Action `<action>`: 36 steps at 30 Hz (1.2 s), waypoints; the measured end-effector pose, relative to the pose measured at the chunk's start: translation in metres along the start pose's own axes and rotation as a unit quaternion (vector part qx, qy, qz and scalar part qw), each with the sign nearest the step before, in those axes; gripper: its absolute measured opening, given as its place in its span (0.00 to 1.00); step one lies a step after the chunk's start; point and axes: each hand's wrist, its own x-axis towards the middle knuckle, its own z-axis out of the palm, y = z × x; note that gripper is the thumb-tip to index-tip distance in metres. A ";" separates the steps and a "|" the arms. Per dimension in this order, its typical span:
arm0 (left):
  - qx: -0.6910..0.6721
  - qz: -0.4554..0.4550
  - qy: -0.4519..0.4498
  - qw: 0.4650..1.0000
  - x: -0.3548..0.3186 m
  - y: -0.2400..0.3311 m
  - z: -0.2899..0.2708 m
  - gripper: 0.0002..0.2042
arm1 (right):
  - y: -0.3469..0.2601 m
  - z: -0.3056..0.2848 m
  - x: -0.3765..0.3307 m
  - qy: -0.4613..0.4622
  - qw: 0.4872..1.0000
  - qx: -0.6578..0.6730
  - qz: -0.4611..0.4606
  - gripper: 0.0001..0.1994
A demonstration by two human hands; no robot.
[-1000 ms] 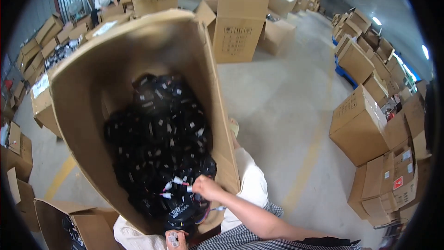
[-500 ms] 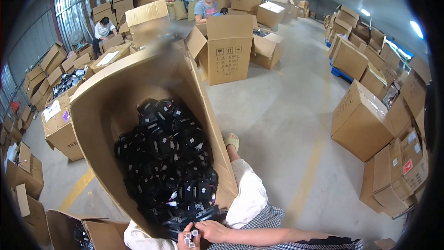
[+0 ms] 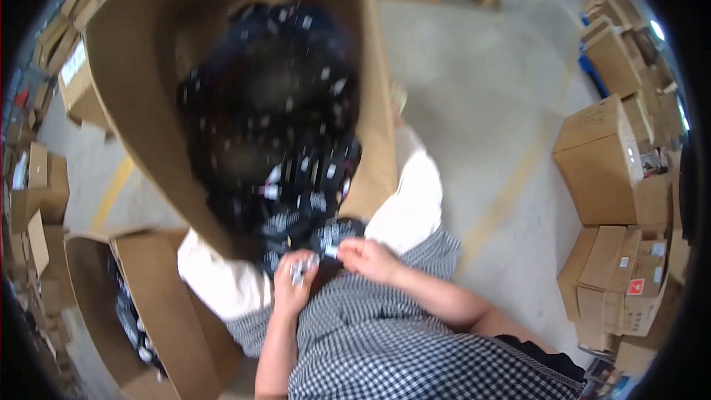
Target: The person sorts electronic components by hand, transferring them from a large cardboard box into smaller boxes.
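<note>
A large open cardboard box stands tilted in front of me, between my white-clad legs. Inside lie many black plastic devices with small white labels, blurred by motion. At the box's near edge, my left hand is closed, with small whitish square pieces at its fingers; whether they are held or stuck on cannot be made out. To its right, my right hand has its fingers pressed together over a black device with pale print. A tiny pale piece shows near its fingertips; the grip itself is blurred.
At lower left stands another open carton with black items inside. Stacked cartons line the right side, some on a blue pallet. More boxes crowd the left. A yellow line crosses the grey floor.
The view has tipped downward, so the box and hands appear higher. My hands were together and are now apart, the right one drawn away to the right. The people at the back have left the view.
</note>
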 end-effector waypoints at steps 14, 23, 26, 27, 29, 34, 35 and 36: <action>0.124 0.098 -0.145 0.977 0.010 0.002 -0.002 0.11 | 0.015 -0.009 0.034 -0.254 0.951 0.048 0.170 0.12; 0.068 0.104 -0.066 0.990 0.035 0.009 -0.012 0.11 | -0.006 -0.004 0.014 -0.109 0.977 0.165 0.078 0.11; -0.188 -0.096 0.099 0.972 0.068 0.025 -0.020 0.11 | 0.002 -0.026 -0.012 -0.183 0.972 0.141 0.042 0.12; -0.297 -0.082 0.119 0.944 0.077 0.033 -0.030 0.10 | -0.002 -0.030 -0.018 -0.206 0.975 0.078 0.014 0.12; -0.370 0.004 0.141 0.918 0.079 0.060 -0.054 0.11 | -0.006 -0.025 -0.021 -0.255 0.967 -0.001 0.009 0.12; -0.290 0.260 0.330 0.860 0.036 0.112 -0.175 0.15 | -0.003 -0.009 -0.019 -0.228 0.971 0.060 0.049 0.09; -0.383 0.264 0.360 0.809 0.023 0.129 -0.202 0.18 | -0.003 -0.010 -0.018 -0.194 0.977 0.073 0.050 0.09; -0.237 0.278 0.502 0.784 0.019 0.136 -0.235 0.18 | -0.011 -0.009 -0.014 -0.180 0.983 0.029 0.024 0.09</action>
